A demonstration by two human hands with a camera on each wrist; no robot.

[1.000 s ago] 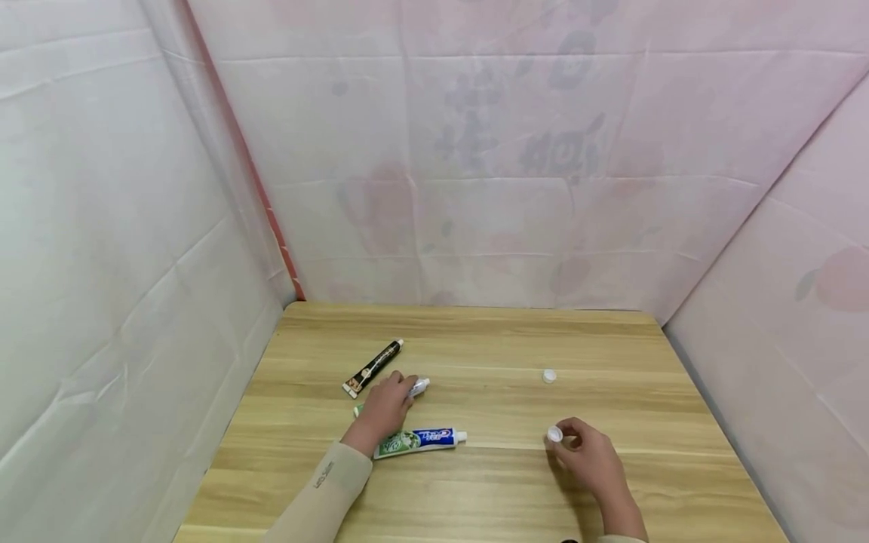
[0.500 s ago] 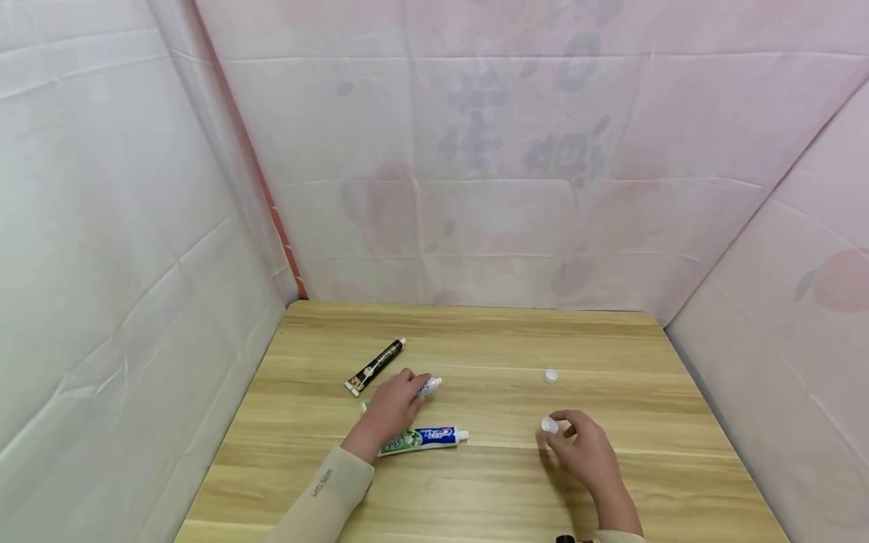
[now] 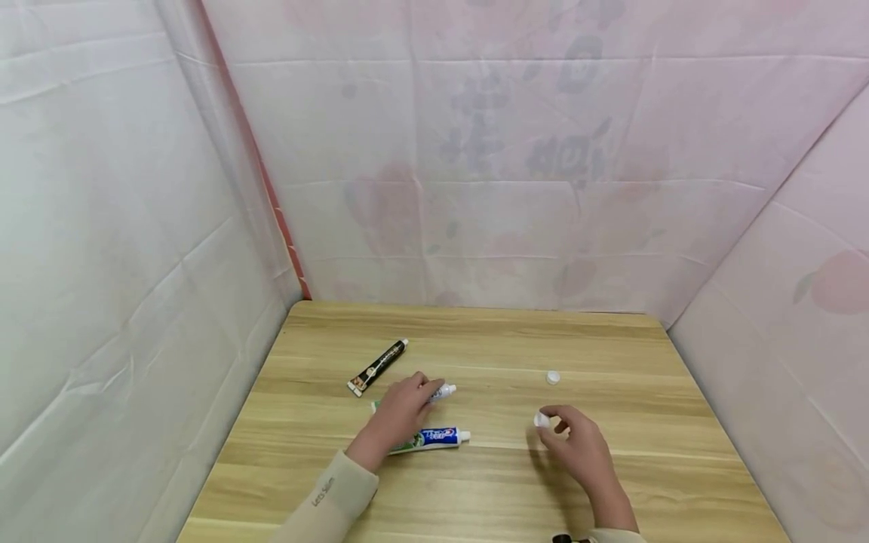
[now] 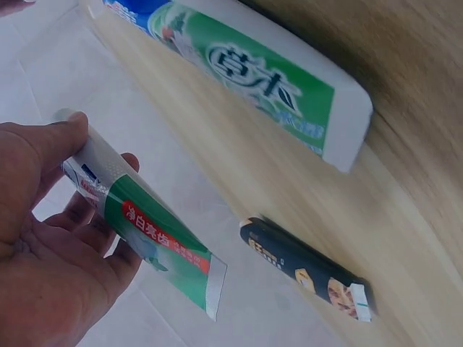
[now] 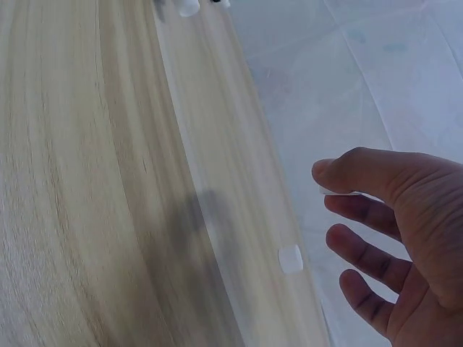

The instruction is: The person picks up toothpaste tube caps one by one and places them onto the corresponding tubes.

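Observation:
My left hand (image 3: 402,413) grips a white and green toothpaste tube (image 4: 155,217) between thumb and fingers, above the table. Its uncapped-looking white tip (image 3: 448,390) points right. Below that hand lies a blue and green toothpaste tube (image 3: 440,437), its rear part hidden by the wrist in the head view. A black toothpaste tube (image 3: 379,367) lies farther back on the left. Over on the right, my right hand (image 3: 582,449) pinches a small round white cap (image 3: 541,420) between thumb and index finger; only a thin edge of it shows in the right wrist view.
Another white cap (image 3: 553,377) lies on the wooden table (image 3: 489,498), just beyond my right hand. Pale fabric walls (image 3: 502,249) enclose the table's back and sides. A small dark object (image 3: 562,538) shows by the right sleeve.
My left hand has moved to the right with the white and green toothpaste tube. My right hand has shifted left and slightly away from me, carrying the cap, so the hands are closer together.

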